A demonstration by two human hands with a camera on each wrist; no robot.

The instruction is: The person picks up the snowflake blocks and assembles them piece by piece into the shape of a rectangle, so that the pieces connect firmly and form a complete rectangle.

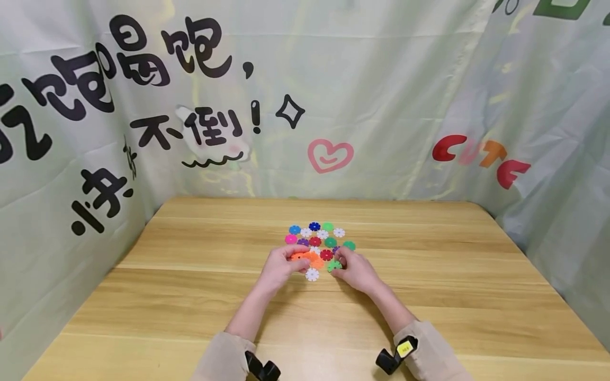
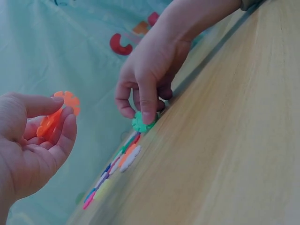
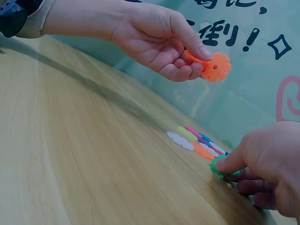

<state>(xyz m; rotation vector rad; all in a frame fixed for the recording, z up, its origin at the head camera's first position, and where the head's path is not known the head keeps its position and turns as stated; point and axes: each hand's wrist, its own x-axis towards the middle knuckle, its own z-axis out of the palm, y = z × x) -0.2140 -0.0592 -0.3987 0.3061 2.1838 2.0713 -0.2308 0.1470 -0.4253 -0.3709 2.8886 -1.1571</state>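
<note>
My left hand (image 1: pixel 277 268) is raised above the table and pinches orange snowflake discs (image 3: pixel 217 68) between thumb and fingers. Two of these notched discs appear joined at an angle in the left wrist view. Down at the tabletop, my right hand (image 1: pixel 356 270) pinches a green snowflake disc (image 2: pixel 141 123), which is tilted up off the flat. Between and beyond the hands lie more flat snowflake discs, among them a white one (image 1: pixel 312 274), a red one (image 1: pixel 326 255), a pink one (image 1: pixel 290 239) and a dark blue one (image 1: pixel 314 226). Another orange disc (image 3: pixel 203 151) lies beside the white ones.
The discs sit in a loose cluster on a wooden table (image 1: pixel 190 296). A pale printed curtain (image 1: pixel 381 95) hangs behind the table and along both sides. Black wrist cameras are strapped over the beige sleeves (image 1: pixel 224 357).
</note>
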